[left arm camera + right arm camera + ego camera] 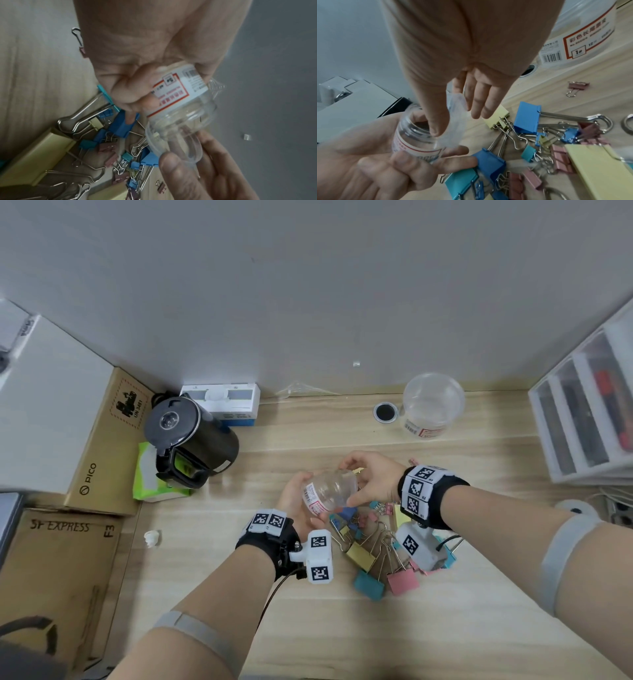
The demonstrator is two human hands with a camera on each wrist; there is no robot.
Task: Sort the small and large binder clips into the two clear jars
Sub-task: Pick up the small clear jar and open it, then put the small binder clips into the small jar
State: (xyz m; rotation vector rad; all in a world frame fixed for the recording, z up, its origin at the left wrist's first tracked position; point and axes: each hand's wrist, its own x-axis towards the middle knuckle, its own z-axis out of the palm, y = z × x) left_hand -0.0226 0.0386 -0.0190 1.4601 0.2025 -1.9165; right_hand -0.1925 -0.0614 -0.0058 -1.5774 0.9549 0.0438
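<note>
Holding the small jar [329, 491] up over the worktop [428, 628], the left hand [297, 501] has its fingers curled under and around the labelled body, so it's tipped on its side. Right hand [371, 479] is at the mouth end, thumb and fingers pinching the clear lid [455, 121], which looks partly off, though it's blurry. Jar itself looks to have nothing in it.

Clips [373, 549] are all in one messy pile right below the hands: big ones in yellow, teal, pink and blue, with little blue and pink ones tangled between the wire handles. One small pink clip [576, 88] sits apart from the heap.

Big jar [432, 405] stands upright near the back wall, well apart from the pile, next to a black round hole [386, 412]. Kettle [188, 436] is off to the left, drawers [582, 405] on the right.
</note>
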